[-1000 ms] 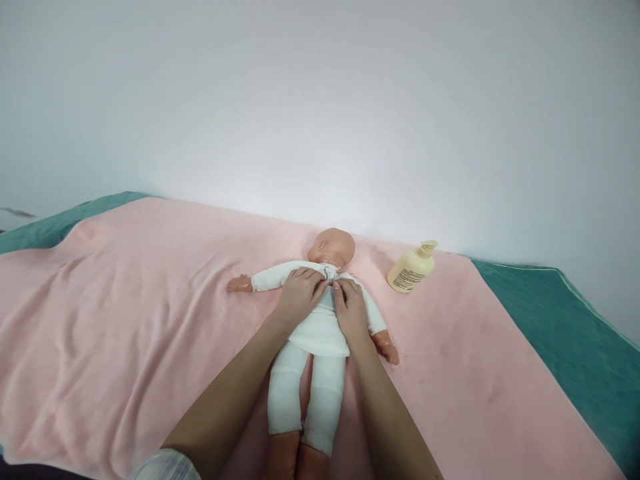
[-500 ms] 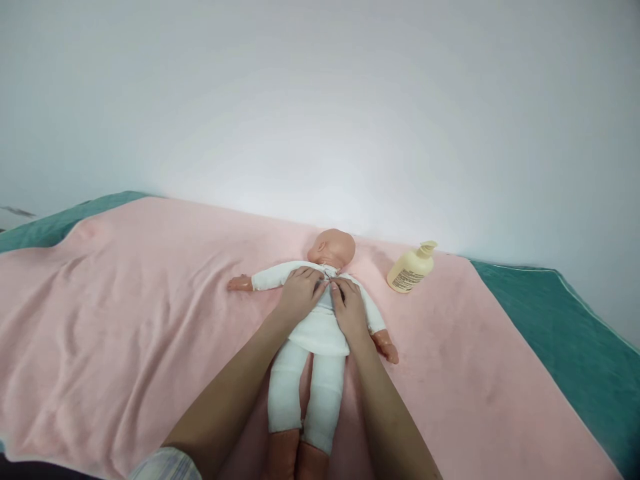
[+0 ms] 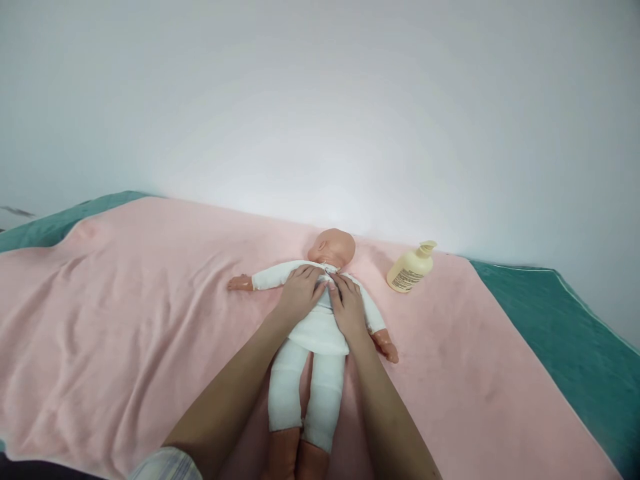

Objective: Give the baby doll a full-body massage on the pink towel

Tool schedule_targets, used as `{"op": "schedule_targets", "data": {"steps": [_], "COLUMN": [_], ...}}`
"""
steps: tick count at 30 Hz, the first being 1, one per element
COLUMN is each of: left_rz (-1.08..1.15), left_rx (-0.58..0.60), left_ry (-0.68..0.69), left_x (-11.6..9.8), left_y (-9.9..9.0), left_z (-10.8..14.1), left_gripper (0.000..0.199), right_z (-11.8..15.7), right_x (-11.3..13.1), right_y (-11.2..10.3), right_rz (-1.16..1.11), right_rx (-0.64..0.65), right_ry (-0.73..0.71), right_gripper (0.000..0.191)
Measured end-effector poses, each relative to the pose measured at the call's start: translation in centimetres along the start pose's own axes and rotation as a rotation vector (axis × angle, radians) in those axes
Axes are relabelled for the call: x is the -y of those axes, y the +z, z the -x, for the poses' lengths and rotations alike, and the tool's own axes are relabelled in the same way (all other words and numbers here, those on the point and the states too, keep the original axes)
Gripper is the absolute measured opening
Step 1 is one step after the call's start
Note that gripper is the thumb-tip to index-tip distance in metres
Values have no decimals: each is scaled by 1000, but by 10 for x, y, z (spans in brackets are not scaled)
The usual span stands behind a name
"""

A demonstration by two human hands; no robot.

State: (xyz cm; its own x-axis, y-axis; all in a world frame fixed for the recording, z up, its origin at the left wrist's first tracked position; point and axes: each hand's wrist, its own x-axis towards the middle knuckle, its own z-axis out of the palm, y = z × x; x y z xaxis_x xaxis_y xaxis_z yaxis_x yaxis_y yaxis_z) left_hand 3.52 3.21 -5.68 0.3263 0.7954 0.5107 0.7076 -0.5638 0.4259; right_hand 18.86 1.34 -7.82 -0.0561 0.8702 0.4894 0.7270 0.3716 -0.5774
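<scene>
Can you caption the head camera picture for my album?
Left hand and right hand rest on a white-clad doll on a pink blanket.

Cloth-bodied doll point(image 3: 320, 335), smooth plastic bottle point(image 3: 410, 270)

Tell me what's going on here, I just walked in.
A person has both bare hands, the left hand and the right hand, laid side by side on the upper body of a doll in white clothes. The doll lies stretched out on a pink blanket, its arms out to the sides and its head away from the person. A pale yellow bottle stands on the blanket to the doll's right in the picture, with neither hand touching it.
</scene>
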Motion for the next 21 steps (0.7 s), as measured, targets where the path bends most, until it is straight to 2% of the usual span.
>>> {"op": "schedule_targets", "data": {"steps": [5,9,12,14,16,19,20,21], "left_rz": [18,142,263,297,317,359,361,353], "left_rx": [15,-6,-54,-34,83,362,424,439], "left_ry": [-10,8,27,22,21,56,70,64], "left_x": [1,4,4,1,-5,-14,-17,-18], "left_y": [0,-3,-17,-34,-55,-84,-90,-93], "left_z": [-1,0,1,3,6,15,19,23], "left_gripper": [23,24,25,24,26,32,32,32], "right_z": [-1,3,10,18,27,44,50,55], "right_x": [-1,1,7,13,21,30,32,33], "right_y": [1,-3,-10,-17,-24,-33,-36,-37], "right_rz": [-2,-106,-204,-255,-292,-340,-355,-369], "right_rx": [-3,-81,-184,-239,-260,-218,-190,-164], "right_ry": [-20,-24,3,30,47,35,22,5], "right_gripper": [42,38,35,34,34,32,31,31]}}
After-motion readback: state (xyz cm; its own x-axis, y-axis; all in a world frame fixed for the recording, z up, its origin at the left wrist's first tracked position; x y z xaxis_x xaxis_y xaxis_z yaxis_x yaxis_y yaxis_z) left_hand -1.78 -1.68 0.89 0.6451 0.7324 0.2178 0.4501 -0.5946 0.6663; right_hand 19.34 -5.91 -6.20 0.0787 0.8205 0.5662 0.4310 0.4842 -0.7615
